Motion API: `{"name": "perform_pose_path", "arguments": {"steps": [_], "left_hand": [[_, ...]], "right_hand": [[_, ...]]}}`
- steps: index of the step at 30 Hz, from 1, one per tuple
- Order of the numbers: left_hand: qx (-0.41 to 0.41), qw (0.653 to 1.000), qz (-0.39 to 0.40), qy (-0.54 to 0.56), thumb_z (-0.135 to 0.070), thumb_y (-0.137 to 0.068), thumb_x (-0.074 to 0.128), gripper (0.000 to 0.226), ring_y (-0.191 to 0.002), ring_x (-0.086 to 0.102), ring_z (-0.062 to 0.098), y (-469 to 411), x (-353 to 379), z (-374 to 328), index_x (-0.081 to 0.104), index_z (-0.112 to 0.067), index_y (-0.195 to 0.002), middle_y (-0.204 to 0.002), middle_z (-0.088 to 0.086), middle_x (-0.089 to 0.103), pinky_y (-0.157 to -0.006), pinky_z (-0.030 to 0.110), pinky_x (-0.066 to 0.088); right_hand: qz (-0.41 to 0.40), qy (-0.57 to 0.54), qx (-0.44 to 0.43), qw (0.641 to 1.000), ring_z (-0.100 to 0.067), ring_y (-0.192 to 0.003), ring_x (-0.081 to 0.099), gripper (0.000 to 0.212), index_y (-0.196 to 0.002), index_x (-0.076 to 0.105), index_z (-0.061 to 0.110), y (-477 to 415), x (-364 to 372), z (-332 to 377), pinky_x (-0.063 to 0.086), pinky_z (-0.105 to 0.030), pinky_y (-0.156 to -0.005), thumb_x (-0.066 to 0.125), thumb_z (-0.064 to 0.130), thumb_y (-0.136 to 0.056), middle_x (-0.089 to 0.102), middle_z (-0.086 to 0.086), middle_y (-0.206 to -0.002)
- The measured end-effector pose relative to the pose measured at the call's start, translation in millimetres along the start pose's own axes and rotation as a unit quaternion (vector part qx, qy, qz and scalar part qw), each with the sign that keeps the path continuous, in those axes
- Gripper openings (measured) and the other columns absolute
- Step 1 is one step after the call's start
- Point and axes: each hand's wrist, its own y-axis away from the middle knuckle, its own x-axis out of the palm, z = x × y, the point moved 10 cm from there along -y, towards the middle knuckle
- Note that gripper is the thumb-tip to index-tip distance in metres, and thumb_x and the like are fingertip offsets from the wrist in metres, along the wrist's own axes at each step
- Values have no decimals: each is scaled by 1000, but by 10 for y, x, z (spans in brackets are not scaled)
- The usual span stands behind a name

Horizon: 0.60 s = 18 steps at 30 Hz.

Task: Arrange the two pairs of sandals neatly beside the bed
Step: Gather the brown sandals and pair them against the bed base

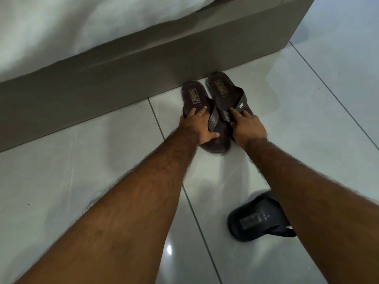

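Two dark brown sandals lie side by side on the floor, heels against the bed base (123, 64). My left hand (198, 128) grips the left brown sandal (194, 95) at its strap. On the strap of the right brown sandal (223, 89) rests my right hand (246, 128), fingers closed around it. A black sandal (254, 220) lies alone near my right forearm, which partly hides it. No other sandal shows.
The grey bed base runs diagonally across the top, with white bedding (61, 27) hanging over it. Glossy white floor tiles (82, 160) spread left and right of the sandals. The bed's corner (287, 46) ends at upper right.
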Motion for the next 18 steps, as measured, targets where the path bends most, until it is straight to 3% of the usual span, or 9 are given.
{"name": "perform_pose_path", "arguments": {"steps": [8,18], "left_hand": [[-1,1000,3,-13,-67,-86,58,98,-157,8,31,74,16,-71,13,-21,-161,-171,-4,6,-125,55,15],[2,1000,-14,-28,-68,-88,53,97,-157,9,25,293,241,-199,9,-23,-161,-171,-7,4,-123,58,13]], "right_hand": [[32,6,-27,999,-35,-140,41,57,-157,31,36,22,-27,-58,42,-47,-113,44,31,-102,44,-5,-155],[55,-1,-15,998,-40,-139,39,59,-158,29,32,297,89,-175,39,-45,-114,47,35,-102,40,-15,-155]]}}
